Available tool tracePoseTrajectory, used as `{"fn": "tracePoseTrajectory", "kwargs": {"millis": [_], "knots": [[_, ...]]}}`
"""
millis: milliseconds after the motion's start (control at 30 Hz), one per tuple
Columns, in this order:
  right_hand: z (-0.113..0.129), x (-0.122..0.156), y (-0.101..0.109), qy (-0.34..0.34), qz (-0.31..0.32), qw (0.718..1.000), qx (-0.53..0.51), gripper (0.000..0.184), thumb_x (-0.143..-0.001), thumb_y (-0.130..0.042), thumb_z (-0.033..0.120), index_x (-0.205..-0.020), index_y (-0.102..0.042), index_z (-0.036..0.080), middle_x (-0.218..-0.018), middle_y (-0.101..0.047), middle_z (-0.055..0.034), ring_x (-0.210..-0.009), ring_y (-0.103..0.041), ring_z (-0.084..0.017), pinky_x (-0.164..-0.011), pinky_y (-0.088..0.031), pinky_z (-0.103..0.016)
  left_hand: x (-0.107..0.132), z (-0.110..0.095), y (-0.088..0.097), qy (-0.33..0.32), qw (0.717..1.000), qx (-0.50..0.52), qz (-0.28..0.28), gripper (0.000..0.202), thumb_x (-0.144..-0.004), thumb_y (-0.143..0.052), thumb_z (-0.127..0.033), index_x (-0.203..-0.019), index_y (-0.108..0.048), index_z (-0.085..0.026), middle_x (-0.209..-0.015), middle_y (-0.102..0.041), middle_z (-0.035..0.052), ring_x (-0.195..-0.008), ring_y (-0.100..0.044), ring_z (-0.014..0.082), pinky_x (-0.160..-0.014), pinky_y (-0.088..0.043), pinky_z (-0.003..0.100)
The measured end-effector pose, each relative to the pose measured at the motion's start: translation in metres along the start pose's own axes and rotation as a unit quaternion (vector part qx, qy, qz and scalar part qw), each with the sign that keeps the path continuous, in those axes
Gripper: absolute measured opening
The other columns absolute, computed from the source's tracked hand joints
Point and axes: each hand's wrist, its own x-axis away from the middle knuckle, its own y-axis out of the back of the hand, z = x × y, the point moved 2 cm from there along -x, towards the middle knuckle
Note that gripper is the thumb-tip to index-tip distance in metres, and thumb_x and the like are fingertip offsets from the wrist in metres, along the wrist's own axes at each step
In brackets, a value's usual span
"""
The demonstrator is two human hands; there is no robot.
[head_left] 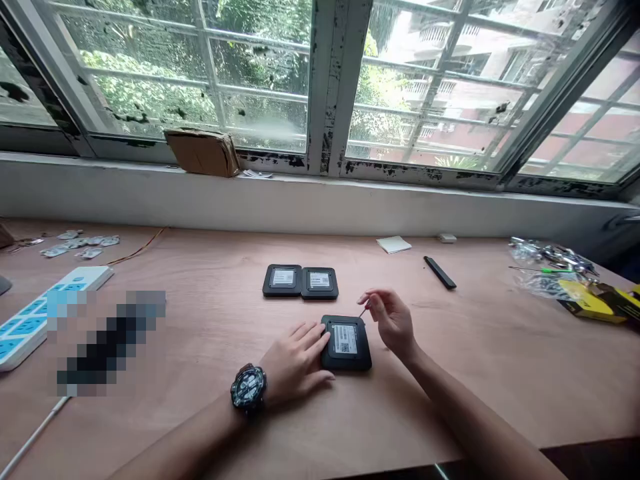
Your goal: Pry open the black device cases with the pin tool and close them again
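— Plywood desk [475,373], status?
— Left hand [295,360] spread, pressing down on a black square device [346,357], barcode label up, just in front of the body.
— Right?
— Right hand [393,322] pinching a thin pin [363,312], tip just beside the device's corner.
— Beyond?
— Two matching black units [283,280] side by side, then a cardboard packet [203,152] on the window sill [150,175].

Left hand [295,360] presses a black square device [346,340]; right hand [393,322] pinches a thin tool [362,312].
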Motion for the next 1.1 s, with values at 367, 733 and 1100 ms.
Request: {"fn": "tracePoseTrajectory", "kwargs": {"millis": [367, 733, 1100], "knots": [[-0.007, -0.008, -0.057, 0.040, 0.033, 0.998, 0.025, 0.018, -0.105, -0.049, 0.041, -0.105, -0.060, 0.025, -0.083, -0.064, -0.0010, -0.073, -0.061, -0.017, -0.068, -0.051, -0.031, 0.006, -0.009, 0.005, -0.070, 0.996, -0.001, -0.052, 0.024, -0.104, -0.054, -0.031, -0.117, -0.066, -0.015, -0.105, -0.075, 0.0095, -0.101, -0.072, 0.0237, -0.092, -0.059, 0.038], [0.006, -0.014, -0.055, -0.078, 0.139, 0.984, -0.076, 0.045, -0.106, -0.038, 0.050, -0.142, -0.051, 0.026, -0.085, -0.064, -0.0025, -0.058, -0.050, -0.014, -0.055, -0.047, -0.029, 0.005, 0.011, 0.010, -0.001, 0.999, 0.038, -0.032, 0.024, -0.105, -0.051, -0.031, -0.116, -0.069, -0.020, -0.092, -0.076, 0.0051, -0.082, -0.073, 0.0200, -0.072, -0.057, 0.030], [0.005, -0.037, 0.020, 0.028, 0.108, 0.964, 0.240, 0.029, -0.099, -0.059, 0.049, -0.111, -0.072, 0.025, -0.095, -0.075, -0.0061, -0.069, -0.063, -0.018, -0.065, -0.051, -0.032, 0.006, 0.036, 0.011, 0.066, 0.995, 0.073, -0.004, 0.037, -0.103, -0.054, -0.046, -0.132, -0.063, -0.024, -0.124, -0.071, 0.0070, -0.110, -0.069, 0.0237, -0.091, -0.057, 0.036]]}}
